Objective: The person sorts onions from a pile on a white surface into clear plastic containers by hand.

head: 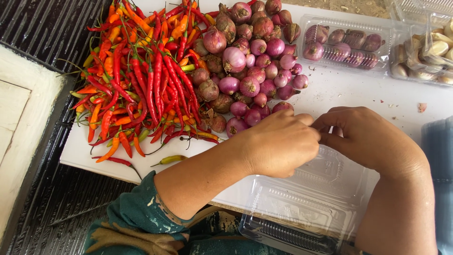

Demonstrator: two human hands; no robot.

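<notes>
My left hand [278, 144] and my right hand [365, 137] meet fingertip to fingertip at the far edge of an open clear plastic clamshell container [306, 208]. It lies at the near edge of the white board [349, 94]. Both hands have their fingers curled in and pinched together. Whatever sits between the fingertips is hidden. A heap of purple shallots [250, 61] lies just beyond my left hand, almost touching the knuckles. A pile of red, orange and green chillies [141, 80] lies to its left.
A shut clear container of shallots [344, 45] stands at the back right, next to a container of garlic cloves [424, 56]. A black ribbed surface [47, 28] surrounds the board. A pale slab [23, 118] lies on the left, blue cloth [439, 146] at the right edge.
</notes>
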